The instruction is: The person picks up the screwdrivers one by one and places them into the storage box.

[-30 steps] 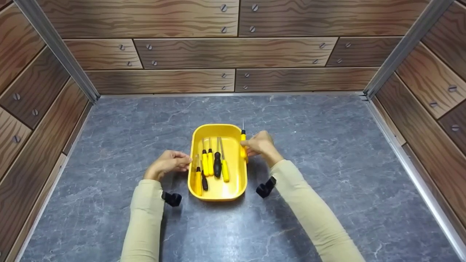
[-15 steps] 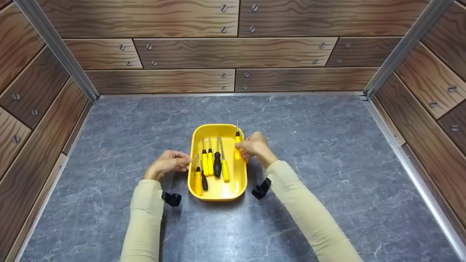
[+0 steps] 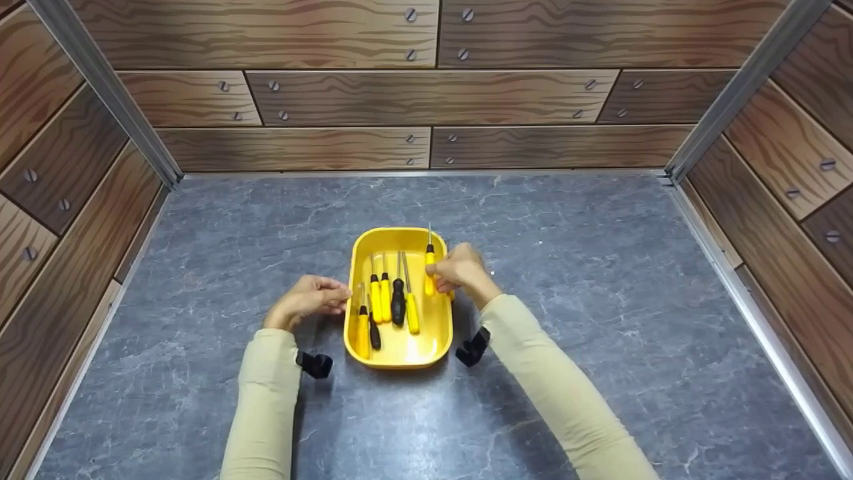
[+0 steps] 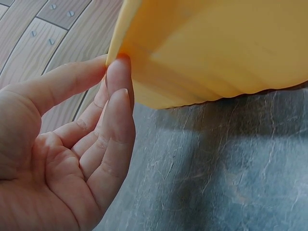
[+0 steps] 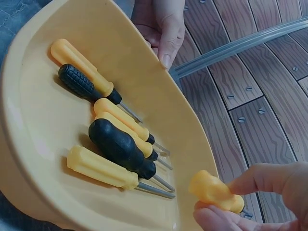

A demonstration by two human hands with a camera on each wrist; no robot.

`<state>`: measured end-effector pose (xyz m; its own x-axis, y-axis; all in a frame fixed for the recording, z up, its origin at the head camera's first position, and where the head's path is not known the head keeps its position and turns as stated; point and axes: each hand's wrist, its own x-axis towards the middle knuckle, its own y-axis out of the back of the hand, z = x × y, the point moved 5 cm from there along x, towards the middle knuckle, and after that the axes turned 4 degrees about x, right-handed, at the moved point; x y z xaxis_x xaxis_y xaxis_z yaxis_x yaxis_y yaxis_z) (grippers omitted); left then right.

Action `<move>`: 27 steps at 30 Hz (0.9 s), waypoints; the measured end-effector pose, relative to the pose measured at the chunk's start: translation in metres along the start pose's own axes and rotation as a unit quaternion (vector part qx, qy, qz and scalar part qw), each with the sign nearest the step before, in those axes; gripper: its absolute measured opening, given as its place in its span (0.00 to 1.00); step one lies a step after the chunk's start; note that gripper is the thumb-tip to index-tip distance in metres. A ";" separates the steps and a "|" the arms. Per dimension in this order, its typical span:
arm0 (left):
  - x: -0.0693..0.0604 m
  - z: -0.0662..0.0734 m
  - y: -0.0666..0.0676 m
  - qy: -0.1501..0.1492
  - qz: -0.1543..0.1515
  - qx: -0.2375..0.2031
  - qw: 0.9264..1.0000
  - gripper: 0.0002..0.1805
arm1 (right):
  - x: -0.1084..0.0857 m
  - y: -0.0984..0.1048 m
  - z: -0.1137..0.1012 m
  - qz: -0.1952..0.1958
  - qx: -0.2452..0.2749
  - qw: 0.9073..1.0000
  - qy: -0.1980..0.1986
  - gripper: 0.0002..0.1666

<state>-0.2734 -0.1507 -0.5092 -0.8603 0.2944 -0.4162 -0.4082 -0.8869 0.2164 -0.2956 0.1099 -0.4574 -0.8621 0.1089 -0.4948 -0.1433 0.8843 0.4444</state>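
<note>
A yellow plastic tray point(image 3: 406, 351) sits on the grey marbled surface. My left hand point(image 3: 308, 300) pinches its left rim between thumb and fingers, as the left wrist view shows close up. With thumb and fingers, my right hand point(image 3: 466, 270) holds a yellow-handled screwdriver point(image 3: 429, 257) over the tray's right side, its shaft toward the far end. Inside the tray lie several screwdrivers: a thick black-handled screwdriver point(image 3: 398, 303), a slim black one point(image 3: 375, 335), and yellow ones such as the rightmost yellow screwdriver point(image 3: 413, 317). All their shafts point away from me.
Wood-patterned panels point(image 3: 426, 97) wall in the back and both sides. Metal profiles point(image 3: 746, 87) run up the corners. Black wrist mounts point(image 3: 314, 365) hang at the inner side of both sleeves.
My right hand has moved left with the screwdriver, from the tray's right rim to over its inside. The left hand and the tray have stayed in place.
</note>
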 end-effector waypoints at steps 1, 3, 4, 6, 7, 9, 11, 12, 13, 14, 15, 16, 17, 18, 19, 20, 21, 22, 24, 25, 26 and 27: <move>0.000 0.000 0.000 0.000 0.001 0.000 1.000 0.20 | 0.000 -0.001 -0.001 0.002 -0.005 1.000 0.001 0.12; 0.000 0.000 0.000 0.000 0.002 -0.002 1.000 0.19 | 0.001 -0.004 -0.002 0.006 -0.016 1.000 0.000 0.14; 0.000 0.000 0.000 0.000 0.002 -0.002 1.000 0.19 | 0.001 -0.006 -0.002 0.006 -0.021 1.000 0.001 0.13; 0.000 0.000 0.000 -0.001 0.002 -0.002 1.000 0.19 | 0.001 -0.009 -0.003 0.008 -0.029 1.000 0.002 0.12; 0.000 0.000 0.000 -0.001 0.002 -0.001 1.000 0.19 | 0.001 -0.010 -0.003 0.008 -0.033 0.999 0.003 0.11; 0.000 -0.001 0.000 -0.003 0.000 0.000 1.000 0.19 | 0.001 -0.013 -0.003 0.008 -0.040 0.999 0.006 0.10; 0.000 -0.001 0.000 -0.003 0.000 0.000 1.000 0.20 | 0.002 -0.015 -0.003 0.010 -0.047 0.999 0.008 0.10; 0.000 0.000 0.000 -0.004 0.000 0.001 1.000 0.20 | 0.002 -0.016 -0.003 0.011 -0.052 0.999 0.008 0.09; 0.000 0.000 0.000 -0.004 -0.001 0.001 1.000 0.20 | 0.002 -0.017 -0.003 0.011 -0.057 0.998 0.008 0.09; 0.000 0.000 0.000 -0.003 0.000 0.000 1.000 0.20 | 0.002 -0.018 -0.003 0.012 -0.062 0.998 0.010 0.10; 0.000 0.000 0.000 -0.002 0.000 0.001 1.000 0.20 | 0.002 -0.019 -0.004 0.013 -0.067 0.998 0.010 0.11; 0.000 0.000 0.000 0.000 0.002 0.000 1.000 0.19 | 0.002 -0.020 -0.004 0.014 -0.073 0.997 0.012 0.11; 0.000 0.000 0.000 0.001 0.002 0.001 1.000 0.19 | 0.002 -0.021 -0.005 0.015 -0.079 0.997 0.014 0.12; 0.000 0.000 0.000 0.002 0.003 0.001 1.000 0.19 | 0.003 -0.021 -0.005 0.015 -0.086 0.996 0.016 0.13; 0.000 -0.001 0.000 0.003 0.002 0.001 1.000 0.19 | 0.003 -0.023 -0.005 0.015 -0.092 0.995 0.018 0.13; 0.000 -0.001 0.000 0.003 0.002 0.002 1.000 0.19 | 0.003 -0.024 -0.006 0.017 -0.100 0.995 0.020 0.14; 0.000 -0.001 0.000 0.003 0.001 0.002 1.000 0.20 | 0.003 -0.025 -0.006 0.018 -0.108 0.994 0.021 0.14; 0.000 -0.001 0.000 0.002 0.000 0.002 1.000 0.20 | 0.003 -0.026 -0.006 0.019 -0.120 0.992 0.022 0.15; 0.000 0.000 0.000 0.000 -0.004 0.004 1.000 0.20 | 0.003 -0.027 -0.006 0.023 -0.139 0.990 0.023 0.16; 0.000 0.000 0.000 -0.001 -0.004 0.004 1.000 0.20 | 0.002 -0.028 -0.007 0.026 -0.149 0.988 0.024 0.17; 0.000 0.000 0.000 -0.001 -0.004 0.004 1.000 0.20 | 0.002 -0.028 -0.007 0.029 -0.160 0.986 0.026 0.18; 0.000 0.000 0.000 -0.002 -0.004 0.004 1.000 0.20 | 0.002 -0.028 -0.008 0.031 -0.171 0.984 0.029 0.19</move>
<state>-0.2734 -0.1507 -0.5093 -0.8581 0.3024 -0.4149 -0.4170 -0.8820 0.2195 -0.2967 0.0815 -0.4653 -0.8993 0.1235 -0.4196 -0.2358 0.6710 0.7029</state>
